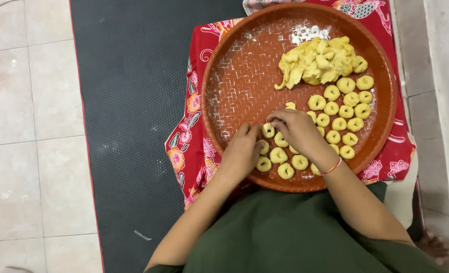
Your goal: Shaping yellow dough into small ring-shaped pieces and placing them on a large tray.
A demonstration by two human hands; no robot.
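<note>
Green cloth [305, 237] covers the person's lap, closest to us. Just past it, both hands meet over one small dough ring [268, 130] near the front edge of the round brown tray [234, 76]. That ring lies right between the two hands, touching both. It is round, so it has no long side. The right hand [298, 132] comes from the right, with its fingertips curled down and pinching the ring. The left hand [242, 151] comes from the left, fingers close together, tips at the ring too. More dough rings [343, 108] sit in rows to the right. A soft yellow dough lump [320, 61] lies farther back, well apart. Under the tray is a red flowered cloth [189, 136] on a black mat [133, 76].
</note>
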